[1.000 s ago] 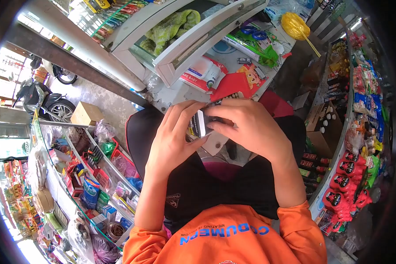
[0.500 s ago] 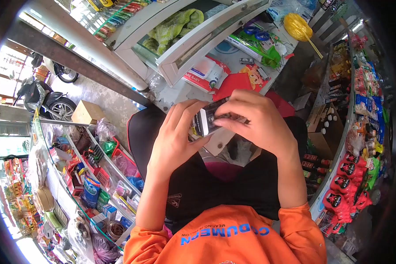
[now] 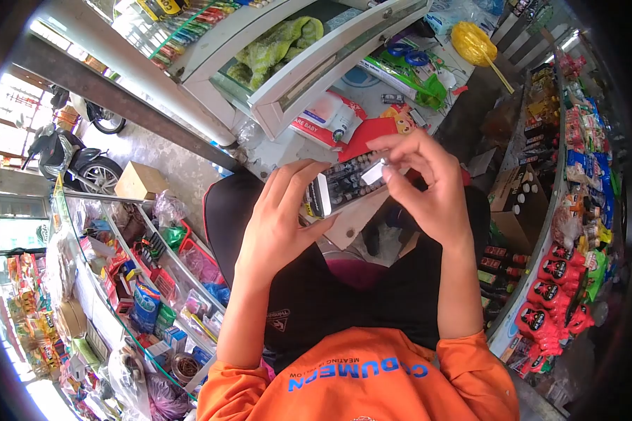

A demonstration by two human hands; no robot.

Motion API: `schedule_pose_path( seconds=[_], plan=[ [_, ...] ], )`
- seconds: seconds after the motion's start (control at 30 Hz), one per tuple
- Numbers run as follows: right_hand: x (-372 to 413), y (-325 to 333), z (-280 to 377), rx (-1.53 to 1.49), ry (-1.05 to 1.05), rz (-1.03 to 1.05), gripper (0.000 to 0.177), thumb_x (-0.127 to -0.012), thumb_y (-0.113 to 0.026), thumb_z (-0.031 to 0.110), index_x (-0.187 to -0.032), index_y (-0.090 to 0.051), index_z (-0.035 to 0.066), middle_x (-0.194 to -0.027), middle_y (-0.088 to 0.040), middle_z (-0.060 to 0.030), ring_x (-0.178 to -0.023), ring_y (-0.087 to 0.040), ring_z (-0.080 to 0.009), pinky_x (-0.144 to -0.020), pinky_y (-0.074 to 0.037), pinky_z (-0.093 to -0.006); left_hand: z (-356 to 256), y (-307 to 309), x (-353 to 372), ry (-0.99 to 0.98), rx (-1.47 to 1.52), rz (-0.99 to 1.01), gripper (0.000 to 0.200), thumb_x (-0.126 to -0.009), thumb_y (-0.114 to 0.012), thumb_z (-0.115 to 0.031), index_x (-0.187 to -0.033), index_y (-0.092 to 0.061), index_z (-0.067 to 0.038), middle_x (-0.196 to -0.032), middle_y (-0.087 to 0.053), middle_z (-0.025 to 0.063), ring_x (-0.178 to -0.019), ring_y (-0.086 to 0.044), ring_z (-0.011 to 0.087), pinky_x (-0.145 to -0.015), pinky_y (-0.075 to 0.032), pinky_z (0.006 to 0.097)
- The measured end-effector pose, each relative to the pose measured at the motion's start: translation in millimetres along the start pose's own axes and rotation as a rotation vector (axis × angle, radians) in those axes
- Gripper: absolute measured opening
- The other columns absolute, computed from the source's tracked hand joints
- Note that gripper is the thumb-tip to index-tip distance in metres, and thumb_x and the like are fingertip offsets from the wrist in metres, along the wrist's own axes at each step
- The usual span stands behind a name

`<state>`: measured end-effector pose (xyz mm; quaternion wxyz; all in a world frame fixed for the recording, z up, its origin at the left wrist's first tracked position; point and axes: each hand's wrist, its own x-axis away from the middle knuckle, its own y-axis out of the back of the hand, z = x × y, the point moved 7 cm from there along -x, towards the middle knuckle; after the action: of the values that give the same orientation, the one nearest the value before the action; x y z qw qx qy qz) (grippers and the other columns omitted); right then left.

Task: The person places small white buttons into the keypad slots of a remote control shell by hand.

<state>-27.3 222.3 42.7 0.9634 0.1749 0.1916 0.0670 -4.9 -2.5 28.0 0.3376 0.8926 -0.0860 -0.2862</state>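
My left hand [image 3: 279,219] grips a small dark device with rows of keys [image 3: 340,186], held over my lap with its white end toward my palm. My right hand [image 3: 428,188] is at the device's far end. Its thumb and fingertips pinch a small pale piece [image 3: 373,171] that rests against the device. Whether that piece is attached to the device I cannot tell. Both orange sleeves come up from the bottom of the view.
A white-framed glass display case [image 3: 309,67] holding a green cloth [image 3: 274,38] stands ahead. Behind the hands lie a red packet [image 3: 372,131] and blue scissors [image 3: 409,55]. Shelves of goods [image 3: 154,281] run on the left, red bottles [image 3: 551,270] on the right.
My right hand, which lay over the device, has lifted and slid right, uncovering the keys. It now pinches a small pale piece at the device's end. My left hand stayed put.
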Motion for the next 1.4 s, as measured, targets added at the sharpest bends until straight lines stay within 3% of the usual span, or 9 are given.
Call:
schedule_pose_path(
  seconds=[0.07, 0.1, 0.2, 0.3, 0.43, 0.8, 1.03, 1.23, 1.4],
  plan=[
    [2, -2, -15, -0.393, -0.088, -0.059, 0.023, -0.099, -0.077, 0.001, -0.117, -0.063, 0.001, -0.103, -0.076, -0.0111, -0.1, -0.08, -0.0175, -0.086, -0.061, -0.0341, -1, 0, 0, -0.002, -0.005, 0.002, 0.078, -0.071, -0.1, -0.008, -0.143, -0.069, -0.004, -0.138, -0.073, 0.0179, -0.127, -0.072, 0.0403, -0.109, -0.058, 0.0477],
    [1, -4, -11, -0.394, -0.086, -0.06, 0.023, -0.099, -0.077, 0.001, -0.117, -0.063, 0.001, -0.103, -0.076, -0.0111, -0.1, -0.08, -0.0175, -0.086, -0.061, -0.0341, 0, 0, 0, 0.0, -0.004, 0.002, 0.078, -0.072, -0.1, -0.008, -0.143, -0.069, -0.004, -0.138, -0.073, 0.0179, -0.127, -0.072, 0.0403, -0.109, -0.058, 0.0478],
    [-1, -11, 12, -0.089, -0.067, -0.021, 0.025, -0.099, -0.075, -0.001, -0.12, -0.061, 0.003, -0.101, -0.072, -0.0108, -0.091, -0.079, -0.023, -0.084, -0.061, -0.0397, 1, 0, 0, 0.002, 0.002, -0.002, 0.077, -0.072, -0.099, -0.008, -0.143, -0.069, -0.004, -0.137, -0.073, 0.0178, -0.127, -0.072, 0.0403, -0.109, -0.058, 0.048],
    [0, -27, 31, 0.35, 0.162, 0.172, 0.029, -0.095, -0.07, -0.002, -0.124, -0.068, 0.002, -0.102, -0.071, -0.0162, -0.09, -0.072, -0.0384, -0.084, -0.059, -0.0457, -1, 0, -1, 0.004, 0.009, -0.004, 0.077, -0.072, -0.099, -0.008, -0.143, -0.069, -0.004, -0.137, -0.073, 0.0178, -0.127, -0.072, 0.0401, -0.11, -0.058, 0.0482],
    [-2, -33, 40, 0.523, 0.182, 0.18, 0.02, -0.096, -0.077, 0.007, -0.114, -0.071, 0.004, -0.091, -0.069, -0.0122, -0.089, -0.074, -0.0331, -0.082, -0.06, -0.0496, 0, 0, 0, -0.006, 0.004, -0.004, 0.077, -0.072, -0.099, -0.008, -0.143, -0.068, -0.004, -0.138, -0.073, 0.0177, -0.127, -0.072, 0.0405, -0.11, -0.057, 0.0485],
    [-12, -60, 33, 0.891, 0.507, 0.454, 0.017, -0.093, -0.073, 0.015, -0.11, -0.076, 0.014, -0.1, -0.075, -0.0005, -0.101, -0.077, -0.0198, -0.095, -0.057, -0.0386, 0, -1, 0, 0.017, -0.006, 0.02, 0.078, -0.072, -0.1, -0.01, -0.143, -0.07, -0.004, -0.139, -0.073, 0.0181, -0.129, -0.071, 0.0412, -0.112, -0.057, 0.0498],
    [-14, -48, 34, 0.82, 0.509, 0.377, 0.02, -0.092, -0.077, 0.014, -0.112, -0.076, 0.012, -0.098, -0.074, -0.0028, -0.1, -0.076, -0.0223, -0.094, -0.057, -0.0387, 0, 0, -1, 0.03, 0.008, 0.007, 0.078, -0.071, -0.1, -0.01, -0.143, -0.07, -0.004, -0.139, -0.073, 0.0182, -0.13, -0.07, 0.0408, -0.112, -0.057, 0.0496],
    [-11, -13, 15, 0.54, 0.264, 0.15, 0.03, -0.093, -0.086, 0.011, -0.121, -0.079, 0.007, -0.098, -0.081, -0.0134, -0.091, -0.079, -0.035, -0.084, -0.061, -0.048, 1, 0, -2, 0.014, 0.011, 0.009, 0.077, -0.072, -0.1, -0.009, -0.143, -0.069, -0.004, -0.138, -0.073, 0.018, -0.128, -0.071, 0.0404, -0.111, -0.057, 0.0489],
    [-7, -12, 11, 0.434, 0.183, 0.129, 0.029, -0.093, -0.085, 0.009, -0.121, -0.078, 0.006, -0.104, -0.082, -0.0139, -0.094, -0.08, -0.0353, -0.084, -0.061, -0.0479, 1, 0, -1, 0.006, -0.002, 0.002, 0.078, -0.072, -0.1, -0.008, -0.143, -0.069, -0.004, -0.138, -0.073, 0.0178, -0.128, -0.072, 0.04, -0.11, -0.057, 0.0482]
  ],
)
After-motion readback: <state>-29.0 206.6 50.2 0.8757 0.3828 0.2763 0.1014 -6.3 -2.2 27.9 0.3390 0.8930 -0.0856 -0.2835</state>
